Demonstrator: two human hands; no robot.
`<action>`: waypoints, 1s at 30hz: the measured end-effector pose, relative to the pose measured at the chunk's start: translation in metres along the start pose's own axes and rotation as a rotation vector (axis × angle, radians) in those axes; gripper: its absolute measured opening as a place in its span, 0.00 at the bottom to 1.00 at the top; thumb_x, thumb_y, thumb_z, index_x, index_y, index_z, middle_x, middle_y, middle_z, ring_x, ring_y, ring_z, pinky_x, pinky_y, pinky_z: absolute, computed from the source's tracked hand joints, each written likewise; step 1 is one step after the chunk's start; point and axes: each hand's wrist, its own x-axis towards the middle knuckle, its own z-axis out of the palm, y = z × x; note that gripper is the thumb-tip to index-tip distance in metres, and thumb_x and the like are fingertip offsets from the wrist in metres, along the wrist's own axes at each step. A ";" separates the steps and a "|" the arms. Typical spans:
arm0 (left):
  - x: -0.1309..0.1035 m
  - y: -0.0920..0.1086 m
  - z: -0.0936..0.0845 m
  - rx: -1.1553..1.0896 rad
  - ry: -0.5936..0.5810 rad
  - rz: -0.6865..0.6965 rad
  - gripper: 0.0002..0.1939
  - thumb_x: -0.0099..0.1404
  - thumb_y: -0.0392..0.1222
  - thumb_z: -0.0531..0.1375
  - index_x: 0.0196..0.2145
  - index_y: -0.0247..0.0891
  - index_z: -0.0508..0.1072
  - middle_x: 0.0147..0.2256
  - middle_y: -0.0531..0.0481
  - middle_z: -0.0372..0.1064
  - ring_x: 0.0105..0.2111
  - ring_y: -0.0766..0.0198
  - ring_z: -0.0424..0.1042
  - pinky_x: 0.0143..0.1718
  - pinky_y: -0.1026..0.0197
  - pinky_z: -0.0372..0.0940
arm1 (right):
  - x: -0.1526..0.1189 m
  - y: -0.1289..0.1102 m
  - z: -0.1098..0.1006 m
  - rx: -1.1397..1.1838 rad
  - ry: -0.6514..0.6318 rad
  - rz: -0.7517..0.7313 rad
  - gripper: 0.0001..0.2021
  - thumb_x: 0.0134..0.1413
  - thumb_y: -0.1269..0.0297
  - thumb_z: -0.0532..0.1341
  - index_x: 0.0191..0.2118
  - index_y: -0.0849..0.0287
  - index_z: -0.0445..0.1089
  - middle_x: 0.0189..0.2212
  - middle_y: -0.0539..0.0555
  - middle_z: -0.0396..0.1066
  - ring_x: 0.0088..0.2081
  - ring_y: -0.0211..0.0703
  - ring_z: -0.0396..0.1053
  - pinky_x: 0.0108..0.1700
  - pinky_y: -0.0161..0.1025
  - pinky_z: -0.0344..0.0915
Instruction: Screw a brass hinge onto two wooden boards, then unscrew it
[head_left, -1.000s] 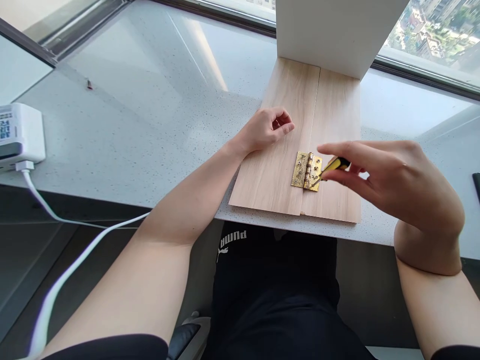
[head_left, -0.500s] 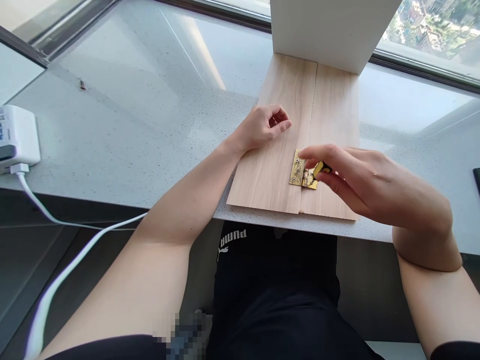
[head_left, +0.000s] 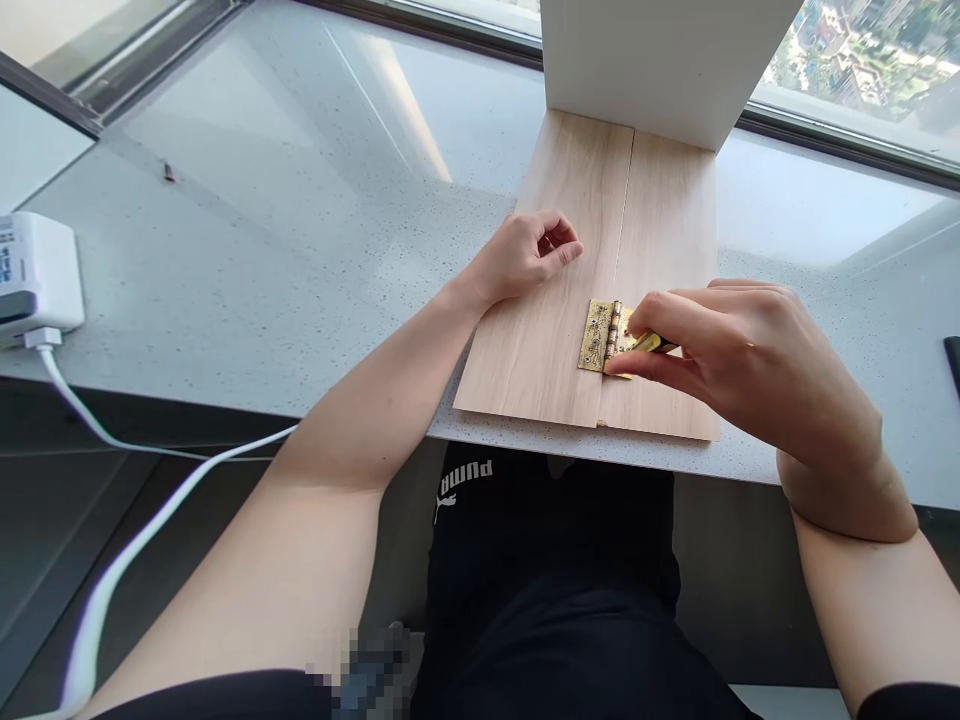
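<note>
Two pale wooden boards [head_left: 525, 350] lie side by side at the counter's front edge. A brass hinge [head_left: 598, 335] rests across the seam between them. My right hand [head_left: 739, 355] pinches a small yellow and black tool [head_left: 655, 343], probably a screwdriver handle, over the hinge's right leaf. Its fingers hide part of that leaf, and the tool's tip cannot be made out. My left hand [head_left: 536, 255] rests on the left board, up and left of the hinge, its fingers curled with nothing visible in them.
A white upright panel [head_left: 660, 70] stands on the boards' far end, against the window. At the far left are a white charger [head_left: 45, 275] and its white cable [head_left: 150, 530]. A small dark object [head_left: 169, 173] lies on the counter [head_left: 300, 250].
My right hand has shifted slightly right and its fingers have moved round the tool, uncovering more of the hinge's middle. My left hand has stayed where it was.
</note>
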 end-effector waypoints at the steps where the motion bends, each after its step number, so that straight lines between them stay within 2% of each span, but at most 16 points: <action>1: 0.000 -0.001 0.000 -0.001 0.000 0.003 0.07 0.80 0.44 0.69 0.47 0.38 0.83 0.43 0.44 0.84 0.43 0.56 0.80 0.50 0.53 0.76 | 0.000 -0.001 0.001 -0.008 -0.002 0.012 0.15 0.86 0.54 0.65 0.42 0.52 0.67 0.27 0.45 0.61 0.27 0.40 0.52 0.31 0.44 0.48; 6: 0.000 -0.002 0.001 0.003 0.004 -0.001 0.06 0.80 0.44 0.70 0.46 0.39 0.82 0.43 0.45 0.83 0.43 0.55 0.81 0.50 0.52 0.76 | 0.000 -0.004 0.000 0.068 -0.034 0.060 0.04 0.85 0.65 0.59 0.49 0.54 0.69 0.37 0.52 0.73 0.31 0.42 0.61 0.32 0.43 0.54; 8: 0.000 -0.001 0.001 0.006 0.000 -0.006 0.06 0.80 0.44 0.70 0.46 0.39 0.82 0.43 0.45 0.83 0.44 0.55 0.81 0.51 0.52 0.77 | -0.001 -0.005 -0.003 0.083 -0.046 0.036 0.07 0.85 0.66 0.59 0.47 0.53 0.67 0.35 0.51 0.71 0.31 0.42 0.61 0.32 0.43 0.54; 15: 0.000 0.000 0.000 -0.010 -0.004 0.008 0.06 0.79 0.44 0.70 0.46 0.39 0.82 0.42 0.44 0.83 0.42 0.54 0.81 0.50 0.51 0.78 | 0.001 -0.012 -0.002 0.056 -0.033 -0.083 0.17 0.88 0.62 0.61 0.39 0.52 0.60 0.28 0.45 0.58 0.28 0.38 0.49 0.30 0.43 0.47; 18: 0.000 0.001 0.000 -0.002 -0.006 0.005 0.06 0.79 0.44 0.70 0.45 0.39 0.82 0.41 0.44 0.83 0.42 0.54 0.81 0.49 0.51 0.77 | 0.001 -0.011 0.002 0.041 -0.006 -0.079 0.19 0.88 0.57 0.62 0.38 0.51 0.60 0.27 0.44 0.57 0.27 0.38 0.48 0.29 0.43 0.46; 20: 0.000 0.001 0.000 0.002 -0.007 0.002 0.07 0.79 0.44 0.70 0.45 0.39 0.82 0.41 0.44 0.83 0.42 0.55 0.80 0.49 0.52 0.76 | 0.001 -0.007 -0.001 0.052 0.000 -0.071 0.18 0.88 0.55 0.63 0.39 0.51 0.62 0.27 0.45 0.60 0.26 0.39 0.51 0.28 0.43 0.48; 22: 0.001 0.001 0.000 0.005 -0.007 0.000 0.06 0.79 0.44 0.69 0.45 0.39 0.82 0.42 0.44 0.83 0.42 0.55 0.80 0.49 0.52 0.76 | 0.001 0.003 -0.009 0.115 0.009 -0.065 0.16 0.87 0.55 0.65 0.41 0.52 0.66 0.27 0.45 0.67 0.25 0.39 0.58 0.28 0.43 0.54; 23: 0.001 0.001 0.001 0.007 -0.008 -0.001 0.06 0.79 0.44 0.69 0.46 0.38 0.82 0.42 0.44 0.83 0.43 0.55 0.80 0.49 0.53 0.76 | 0.002 0.011 -0.014 0.177 0.033 -0.047 0.14 0.86 0.54 0.66 0.43 0.52 0.68 0.28 0.46 0.71 0.26 0.39 0.64 0.30 0.43 0.61; 24: 0.001 0.001 0.001 0.008 -0.010 -0.002 0.06 0.79 0.44 0.69 0.46 0.38 0.83 0.43 0.43 0.83 0.43 0.55 0.80 0.49 0.52 0.76 | 0.004 0.021 -0.017 0.218 0.077 0.003 0.13 0.84 0.55 0.68 0.44 0.51 0.70 0.28 0.46 0.74 0.25 0.40 0.67 0.31 0.44 0.64; 26: 0.002 0.000 0.001 0.011 -0.015 -0.003 0.06 0.79 0.44 0.69 0.46 0.38 0.83 0.43 0.43 0.83 0.43 0.55 0.80 0.50 0.52 0.76 | 0.009 0.048 -0.016 0.238 0.263 0.169 0.12 0.84 0.53 0.68 0.43 0.48 0.70 0.30 0.49 0.76 0.28 0.44 0.68 0.32 0.48 0.62; 27: 0.002 0.000 0.001 0.012 -0.016 -0.005 0.06 0.79 0.44 0.69 0.46 0.39 0.83 0.43 0.43 0.83 0.43 0.55 0.80 0.50 0.51 0.76 | 0.012 0.064 -0.010 0.256 0.378 0.264 0.13 0.84 0.51 0.68 0.43 0.47 0.70 0.33 0.51 0.77 0.30 0.45 0.70 0.35 0.50 0.64; 28: 0.002 0.000 0.001 0.011 -0.015 -0.008 0.06 0.79 0.44 0.69 0.46 0.39 0.83 0.43 0.43 0.83 0.43 0.54 0.80 0.50 0.51 0.76 | 0.015 0.082 -0.001 0.312 0.483 0.279 0.17 0.81 0.47 0.70 0.41 0.48 0.69 0.31 0.51 0.76 0.28 0.44 0.70 0.33 0.49 0.63; 30: 0.002 0.000 0.000 0.005 -0.010 -0.018 0.06 0.78 0.44 0.70 0.45 0.39 0.82 0.43 0.43 0.83 0.43 0.54 0.80 0.50 0.50 0.76 | 0.020 0.117 0.027 0.355 0.455 0.377 0.18 0.80 0.42 0.70 0.42 0.48 0.70 0.33 0.53 0.79 0.30 0.45 0.72 0.35 0.49 0.67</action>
